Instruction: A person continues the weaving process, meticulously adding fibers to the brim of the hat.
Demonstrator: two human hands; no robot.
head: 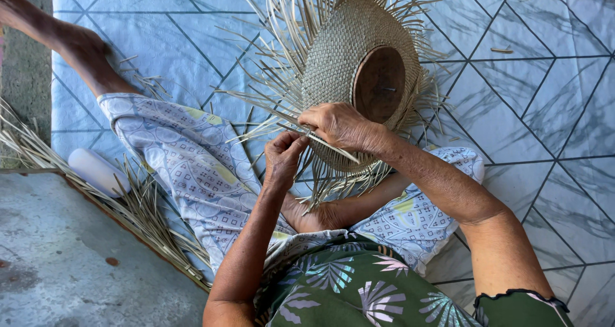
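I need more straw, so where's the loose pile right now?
In the head view, the loose straw lies on the person's left, along the mat's edge, beside the white bottle and the patterned trouser leg.

- One half-woven straw hat [346, 51], with many loose strands around its edge.
- One round wooden block [379, 83] inside it.
- Two hands: left hand [284, 157], right hand [339, 125].
- One white bottle [97, 171].
- One heap of straw strips [138, 215].

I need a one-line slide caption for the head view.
Seated on a blue mat, both hands, left and right, weave a straw strip into a half-made hat.
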